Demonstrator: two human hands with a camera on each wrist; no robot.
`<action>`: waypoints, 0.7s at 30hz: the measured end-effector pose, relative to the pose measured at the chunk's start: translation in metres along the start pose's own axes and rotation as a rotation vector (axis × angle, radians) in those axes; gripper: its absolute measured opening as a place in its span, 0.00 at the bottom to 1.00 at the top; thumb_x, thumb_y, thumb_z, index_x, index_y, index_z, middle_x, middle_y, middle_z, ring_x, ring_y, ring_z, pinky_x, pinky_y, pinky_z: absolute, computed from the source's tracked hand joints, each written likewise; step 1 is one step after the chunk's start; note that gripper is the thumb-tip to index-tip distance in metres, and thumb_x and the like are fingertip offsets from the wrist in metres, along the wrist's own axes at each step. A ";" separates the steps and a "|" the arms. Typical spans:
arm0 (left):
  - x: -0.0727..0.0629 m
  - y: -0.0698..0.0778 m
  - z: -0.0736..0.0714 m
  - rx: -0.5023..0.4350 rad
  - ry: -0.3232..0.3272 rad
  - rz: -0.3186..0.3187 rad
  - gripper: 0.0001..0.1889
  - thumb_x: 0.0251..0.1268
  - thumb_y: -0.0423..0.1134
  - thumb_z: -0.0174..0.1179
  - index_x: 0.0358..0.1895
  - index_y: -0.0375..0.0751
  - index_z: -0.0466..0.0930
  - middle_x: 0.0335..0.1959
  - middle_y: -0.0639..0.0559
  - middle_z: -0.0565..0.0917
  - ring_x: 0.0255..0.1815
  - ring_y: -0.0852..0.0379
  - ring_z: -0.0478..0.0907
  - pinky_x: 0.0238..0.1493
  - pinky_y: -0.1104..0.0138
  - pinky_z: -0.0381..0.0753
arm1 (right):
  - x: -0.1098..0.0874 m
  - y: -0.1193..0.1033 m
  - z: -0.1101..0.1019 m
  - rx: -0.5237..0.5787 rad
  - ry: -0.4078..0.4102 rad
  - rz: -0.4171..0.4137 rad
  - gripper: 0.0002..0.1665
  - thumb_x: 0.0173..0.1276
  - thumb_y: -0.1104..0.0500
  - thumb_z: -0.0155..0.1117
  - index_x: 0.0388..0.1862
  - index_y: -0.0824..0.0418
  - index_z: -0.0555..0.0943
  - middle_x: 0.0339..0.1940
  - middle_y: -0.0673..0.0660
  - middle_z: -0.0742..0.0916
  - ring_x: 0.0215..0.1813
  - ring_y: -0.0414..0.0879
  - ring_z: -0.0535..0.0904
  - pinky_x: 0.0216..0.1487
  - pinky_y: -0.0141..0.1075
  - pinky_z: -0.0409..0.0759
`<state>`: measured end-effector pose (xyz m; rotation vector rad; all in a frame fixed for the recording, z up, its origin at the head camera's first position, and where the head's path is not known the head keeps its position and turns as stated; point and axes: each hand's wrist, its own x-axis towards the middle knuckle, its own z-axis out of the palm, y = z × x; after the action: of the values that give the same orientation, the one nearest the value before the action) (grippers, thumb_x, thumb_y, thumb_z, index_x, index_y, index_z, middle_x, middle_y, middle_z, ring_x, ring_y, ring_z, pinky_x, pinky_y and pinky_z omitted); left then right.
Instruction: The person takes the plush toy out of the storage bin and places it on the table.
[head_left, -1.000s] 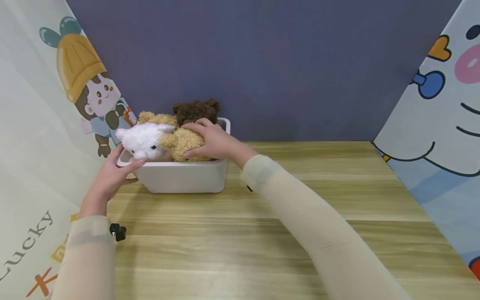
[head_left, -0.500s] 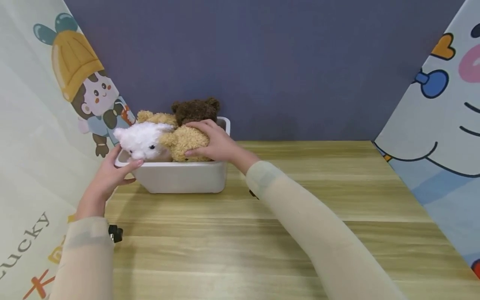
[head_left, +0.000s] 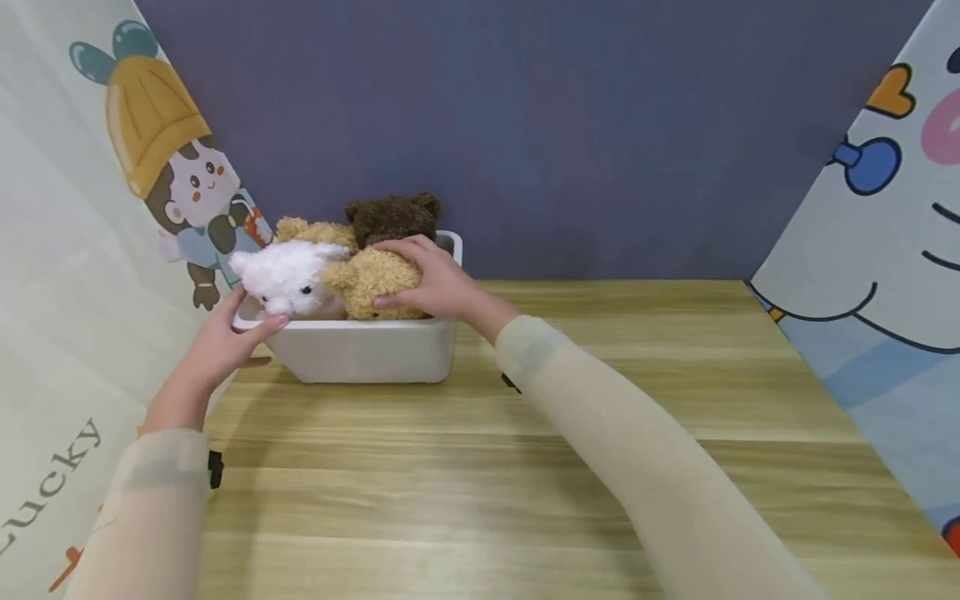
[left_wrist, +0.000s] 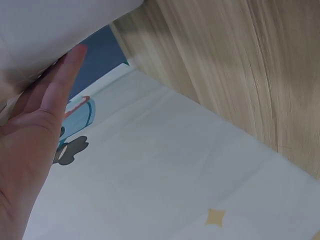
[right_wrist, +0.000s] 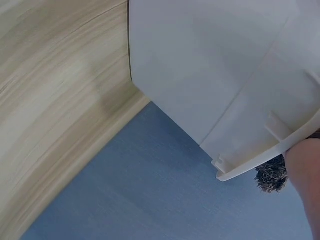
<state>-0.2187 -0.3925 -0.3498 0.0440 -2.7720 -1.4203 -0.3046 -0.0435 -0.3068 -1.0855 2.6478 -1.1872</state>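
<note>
A white plastic bin (head_left: 367, 354) stands against the back wall, filled with plush animals. My left hand (head_left: 217, 346) grips its left end, the thumb over the front rim and the fingers along the outer wall. In the left wrist view, that hand (left_wrist: 30, 145) lies against the bin's side. My right hand (head_left: 442, 287) holds a curly tan teddy bear (head_left: 363, 279) in the bin's front right, thumb in front and fingers over the top. Beside it sits a white plush animal (head_left: 281, 271). Behind are a dark brown teddy bear (head_left: 393, 218) and another tan plush (head_left: 315, 233).
The wood-grain table (head_left: 465, 492) stretches in front and to the right of the bin. A dark blue-grey wall (head_left: 562, 142) closes the back. Printed cartoon panels stand at the left (head_left: 45, 275) and right (head_left: 825, 275).
The right hand and the tan teddy bear have shifted very slightly right. My left forearm has swung a little outward, while the left hand keeps its place on the bin.
</note>
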 end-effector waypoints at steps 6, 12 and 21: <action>-0.001 0.001 0.000 0.005 0.006 0.001 0.53 0.80 0.56 0.60 0.89 0.56 0.27 0.88 0.29 0.41 0.74 0.27 0.67 0.49 0.46 0.95 | 0.001 -0.003 0.000 0.005 -0.005 0.012 0.55 0.61 0.34 0.80 0.84 0.35 0.65 0.81 0.47 0.69 0.81 0.48 0.66 0.84 0.54 0.72; -0.001 -0.002 -0.001 0.040 -0.007 0.001 0.52 0.81 0.56 0.57 0.89 0.54 0.25 0.87 0.26 0.38 0.74 0.23 0.66 0.49 0.45 0.94 | 0.001 -0.007 -0.001 0.006 -0.009 0.025 0.53 0.62 0.35 0.79 0.84 0.36 0.66 0.79 0.47 0.71 0.79 0.47 0.68 0.82 0.52 0.74; 0.000 -0.003 -0.002 0.074 0.003 0.000 0.53 0.80 0.58 0.58 0.89 0.53 0.27 0.86 0.24 0.48 0.71 0.31 0.71 0.49 0.50 0.96 | 0.004 -0.012 -0.020 0.128 0.055 0.084 0.50 0.62 0.37 0.80 0.82 0.35 0.69 0.80 0.45 0.73 0.82 0.46 0.66 0.83 0.52 0.72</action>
<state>-0.2186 -0.3957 -0.3514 0.0474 -2.8204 -1.3162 -0.3069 -0.0381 -0.2837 -0.9254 2.5866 -1.3671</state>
